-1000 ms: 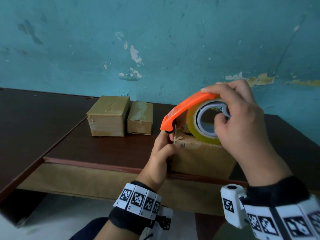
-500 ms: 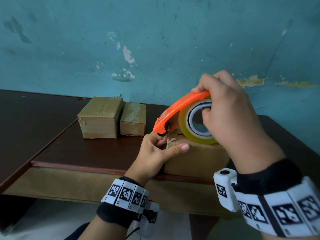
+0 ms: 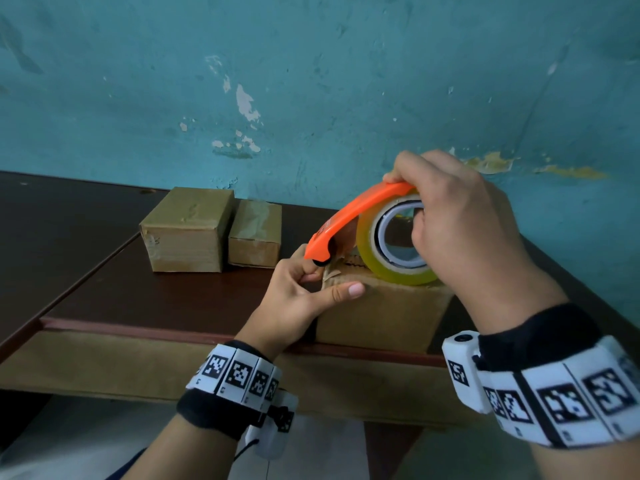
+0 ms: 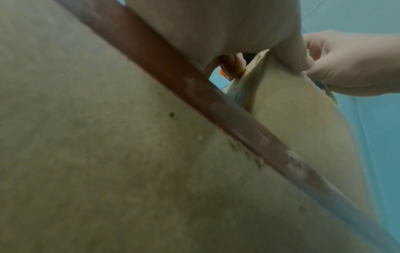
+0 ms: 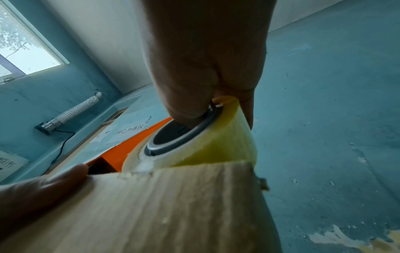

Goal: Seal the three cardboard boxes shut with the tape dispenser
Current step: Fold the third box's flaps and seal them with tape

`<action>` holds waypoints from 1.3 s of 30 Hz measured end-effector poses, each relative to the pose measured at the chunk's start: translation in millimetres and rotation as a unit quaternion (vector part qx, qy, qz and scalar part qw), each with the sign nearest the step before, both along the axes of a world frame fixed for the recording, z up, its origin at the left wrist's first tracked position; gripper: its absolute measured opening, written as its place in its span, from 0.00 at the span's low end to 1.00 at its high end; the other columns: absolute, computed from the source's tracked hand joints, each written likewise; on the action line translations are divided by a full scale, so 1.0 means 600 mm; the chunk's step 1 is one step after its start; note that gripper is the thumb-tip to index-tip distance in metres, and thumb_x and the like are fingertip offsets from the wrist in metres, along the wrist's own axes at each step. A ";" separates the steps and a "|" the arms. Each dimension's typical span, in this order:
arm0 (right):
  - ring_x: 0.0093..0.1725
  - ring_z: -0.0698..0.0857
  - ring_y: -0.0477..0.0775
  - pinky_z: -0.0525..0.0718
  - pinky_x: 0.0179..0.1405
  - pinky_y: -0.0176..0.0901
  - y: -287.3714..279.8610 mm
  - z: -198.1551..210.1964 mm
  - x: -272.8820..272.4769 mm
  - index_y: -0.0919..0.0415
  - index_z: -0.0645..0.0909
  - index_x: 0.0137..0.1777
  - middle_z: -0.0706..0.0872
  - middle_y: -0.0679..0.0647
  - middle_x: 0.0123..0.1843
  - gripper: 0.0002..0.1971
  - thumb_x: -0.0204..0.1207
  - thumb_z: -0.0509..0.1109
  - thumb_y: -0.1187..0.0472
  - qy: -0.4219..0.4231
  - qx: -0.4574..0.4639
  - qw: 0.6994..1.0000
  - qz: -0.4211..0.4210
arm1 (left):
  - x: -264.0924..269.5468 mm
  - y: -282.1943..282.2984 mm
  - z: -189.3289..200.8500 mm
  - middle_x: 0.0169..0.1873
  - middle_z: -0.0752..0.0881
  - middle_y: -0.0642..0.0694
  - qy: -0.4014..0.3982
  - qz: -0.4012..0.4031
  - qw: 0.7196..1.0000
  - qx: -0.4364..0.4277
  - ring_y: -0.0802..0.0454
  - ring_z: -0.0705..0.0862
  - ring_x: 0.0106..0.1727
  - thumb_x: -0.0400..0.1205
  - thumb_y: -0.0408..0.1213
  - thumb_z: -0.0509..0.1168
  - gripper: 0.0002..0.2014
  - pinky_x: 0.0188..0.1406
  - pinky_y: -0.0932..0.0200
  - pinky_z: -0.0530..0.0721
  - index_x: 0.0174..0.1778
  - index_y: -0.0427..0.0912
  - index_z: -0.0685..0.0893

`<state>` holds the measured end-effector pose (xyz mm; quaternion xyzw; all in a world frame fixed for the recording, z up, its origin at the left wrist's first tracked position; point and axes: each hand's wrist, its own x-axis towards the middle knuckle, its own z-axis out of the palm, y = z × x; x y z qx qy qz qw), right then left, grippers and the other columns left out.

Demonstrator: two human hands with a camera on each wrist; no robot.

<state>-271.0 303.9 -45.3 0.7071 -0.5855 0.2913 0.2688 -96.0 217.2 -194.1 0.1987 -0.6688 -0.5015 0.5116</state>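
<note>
You wore a black cuff on each wrist, and over each ran a white band printed with square black-and-white coded markers. Your left hand [image 3: 294, 299] and right hand [image 3: 464, 223] were bare. A small white camera block with a dark round lens and its own marker sat on the inner side of your right wrist; another white block hung under your left wrist, a thin black cable trailing from it
</note>
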 end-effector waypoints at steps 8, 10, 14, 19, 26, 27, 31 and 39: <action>0.44 0.82 0.66 0.85 0.38 0.59 0.004 0.006 -0.015 0.51 0.76 0.59 0.81 0.55 0.52 0.25 0.71 0.67 0.81 0.039 0.021 0.999 -0.008 | 0.002 -0.007 0.001 0.31 0.69 0.33 -0.012 0.000 1.000 -0.013 0.36 0.73 0.38 0.73 0.50 0.84 0.36 0.44 0.44 0.74 0.25 0.27 0.67; 0.44 0.82 0.66 0.85 0.38 0.59 0.006 0.003 -0.019 0.53 0.77 0.59 0.81 0.55 0.53 0.26 0.70 0.68 0.81 0.051 0.012 0.999 -0.013 | 0.002 -0.008 0.000 0.34 0.71 0.29 -0.014 -0.002 1.000 -0.010 0.31 0.75 0.40 0.74 0.48 0.84 0.36 0.46 0.39 0.76 0.26 0.27 0.67; 0.44 0.84 0.68 0.86 0.38 0.61 0.009 -0.005 -0.028 0.55 0.79 0.61 0.82 0.57 0.57 0.26 0.70 0.69 0.82 0.055 -0.011 0.998 -0.021 | 0.003 -0.004 0.003 0.34 0.71 0.35 -0.016 0.007 1.000 -0.026 0.40 0.77 0.42 0.74 0.45 0.84 0.29 0.48 0.49 0.77 0.23 0.37 0.70; 0.45 0.85 0.66 0.88 0.39 0.60 0.012 -0.007 -0.036 0.54 0.79 0.63 0.80 0.56 0.64 0.26 0.71 0.70 0.81 0.056 -0.018 0.998 -0.017 | 0.003 -0.005 0.001 0.35 0.72 0.34 -0.010 -0.004 1.000 -0.020 0.39 0.76 0.42 0.74 0.46 0.83 0.33 0.48 0.51 0.77 0.26 0.27 0.68; 0.51 0.88 0.67 0.89 0.45 0.61 0.023 -0.004 -0.077 0.57 0.84 0.68 0.85 0.55 0.65 0.28 0.72 0.69 0.82 0.061 -0.045 0.997 0.006 | 0.011 0.006 0.016 0.47 0.85 0.52 -0.023 -0.008 0.999 -0.042 0.49 0.84 0.58 0.73 0.49 0.81 0.07 0.58 0.61 0.81 0.36 0.52 0.94; 0.52 0.88 0.68 0.90 0.47 0.62 0.029 -0.003 -0.092 0.58 0.85 0.69 0.86 0.55 0.65 0.28 0.72 0.69 0.81 0.049 -0.049 0.998 0.000 | 0.011 0.004 0.014 0.48 0.86 0.56 -0.020 -0.010 0.999 -0.040 0.49 0.85 0.60 0.73 0.50 0.81 0.10 0.59 0.61 0.82 0.42 0.47 0.96; 0.50 0.86 0.69 0.89 0.47 0.66 0.051 -0.010 -0.113 0.60 0.82 0.68 0.81 0.58 0.64 0.26 0.72 0.68 0.81 0.036 -0.041 0.998 -0.042 | 0.004 0.004 0.013 0.50 0.89 0.59 -0.011 -0.003 0.999 -0.041 0.43 0.84 0.65 0.73 0.51 0.80 0.16 0.62 0.58 0.83 0.49 0.44 0.97; 0.40 0.82 0.70 0.80 0.33 0.56 0.034 -0.013 -0.083 0.61 0.71 0.60 0.78 0.61 0.54 0.21 0.73 0.71 0.79 0.023 -0.065 0.989 -0.131 | 0.005 0.006 0.010 0.55 0.88 0.50 -0.007 -0.002 0.999 -0.039 0.47 0.85 0.65 0.74 0.50 0.80 0.15 0.60 0.61 0.82 0.48 0.42 0.96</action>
